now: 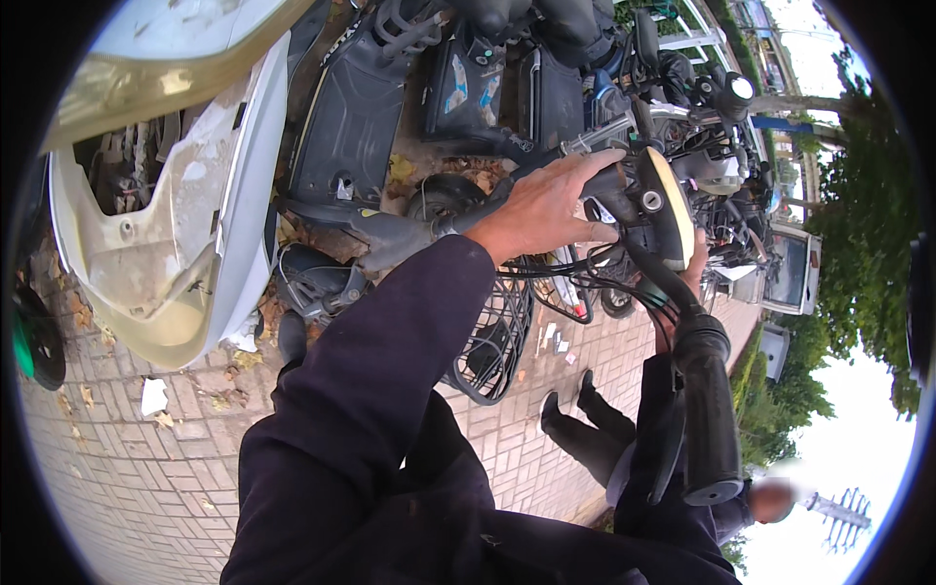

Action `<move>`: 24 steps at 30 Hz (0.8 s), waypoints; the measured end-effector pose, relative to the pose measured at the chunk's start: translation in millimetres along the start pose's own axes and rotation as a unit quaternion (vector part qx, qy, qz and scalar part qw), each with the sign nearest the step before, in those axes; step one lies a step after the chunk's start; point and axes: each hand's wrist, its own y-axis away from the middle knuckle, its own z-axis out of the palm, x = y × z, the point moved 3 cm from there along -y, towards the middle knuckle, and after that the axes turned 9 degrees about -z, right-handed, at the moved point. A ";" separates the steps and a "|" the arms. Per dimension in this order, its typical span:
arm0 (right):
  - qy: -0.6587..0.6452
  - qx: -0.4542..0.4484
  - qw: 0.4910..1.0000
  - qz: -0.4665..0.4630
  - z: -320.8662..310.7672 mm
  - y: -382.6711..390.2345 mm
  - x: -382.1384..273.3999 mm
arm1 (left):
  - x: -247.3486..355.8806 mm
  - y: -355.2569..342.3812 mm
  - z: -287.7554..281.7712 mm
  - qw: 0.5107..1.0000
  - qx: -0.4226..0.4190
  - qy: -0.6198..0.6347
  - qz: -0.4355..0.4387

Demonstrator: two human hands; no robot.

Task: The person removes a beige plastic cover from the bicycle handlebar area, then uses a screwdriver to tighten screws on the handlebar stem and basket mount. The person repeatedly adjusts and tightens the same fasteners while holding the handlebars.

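the left hand [546, 210] reaches out from a dark sleeve [380, 361], its fingers stretched and its thumb held well apart from them. it is beside the dash panel [648, 202], an oval dark unit with a pale yellow edge and a round key lock on its face, right of centre in the view. the fingertips are at the near side of the panel; whether they touch it, i can't tell. the right hand [697, 261] shows only in part at the panel's far edge, beyond the handlebar; the rest is hidden, so whether it grips anything can't be made out.

a black rubber grip [712, 419] stands large in front of the right arm, and thin black cables [600, 278] loop near the panel. below the left hand is a black wire basket [497, 341]. several scooters with dark footboards [351, 107] are packed together along the top, and a dirty white body panel [249, 195] is at the left. another person [595, 429] in dark trousers is on the brick pavement [161, 497], where a white scrap [154, 396] lies among dry leaves.
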 end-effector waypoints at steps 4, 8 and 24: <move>-0.025 -0.050 0.997 -0.046 -1.9 -0.9 -1.4 | -8.4 5.8 3.8 0.997 0.033 -0.020 -0.073; -0.049 -0.236 0.970 -0.040 -7.9 -10.5 -0.6 | -14.9 3.2 9.8 0.997 0.055 -0.028 -0.041; -0.020 -0.113 0.969 -0.218 -30.7 -21.1 0.4 | -29.5 1.1 23.8 0.950 0.211 -0.185 0.133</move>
